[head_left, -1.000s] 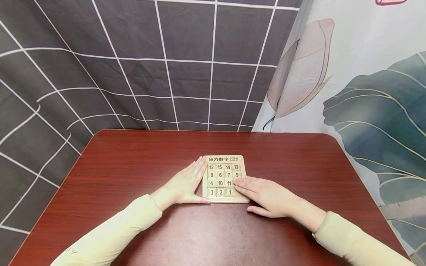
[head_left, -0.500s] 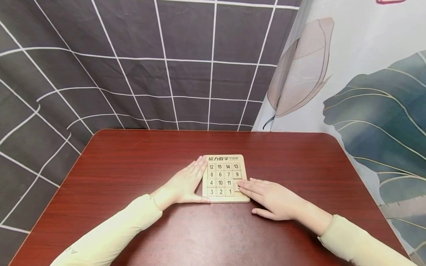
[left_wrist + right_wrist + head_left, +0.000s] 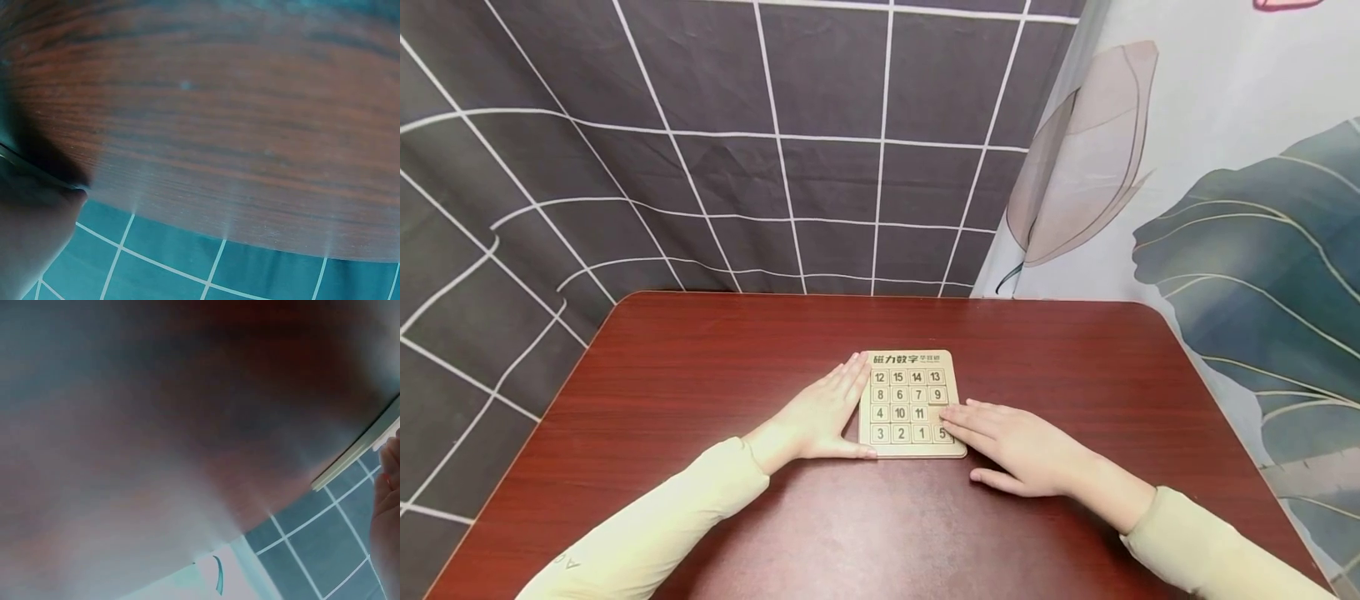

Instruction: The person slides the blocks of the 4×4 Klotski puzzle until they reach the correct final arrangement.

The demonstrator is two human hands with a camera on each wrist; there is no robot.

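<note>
A wooden sliding number puzzle [image 3: 912, 360] lies flat on the table, its numbered tiles in rows. My left hand [image 3: 816, 421] rests along its left side, fingers straight, thumb at the bottom edge. On the opposite side, my right hand [image 3: 1033, 454] reaches in with extended fingers, the tips over the right column. Just below those fingertips sits the 5 tile [image 3: 942, 434] in the bottom right corner; above it a bare slot shows, partly covered. The right wrist view catches the puzzle's edge [image 3: 359, 456] beside the right hand [image 3: 389, 512]. Part of the left hand [image 3: 34, 244] shows in the left wrist view.
The reddish-brown wooden table [image 3: 737, 333] extends on all sides of the puzzle. A dark curtain with white grid lines [image 3: 820, 175] hangs behind it. To the right hangs a pale curtain with leaf prints [image 3: 1090, 167].
The 5 tile has slid down the right column into the bottom corner, leaving a slot above it. My right hand has shifted slightly right and toward me. My left hand stays in place.
</note>
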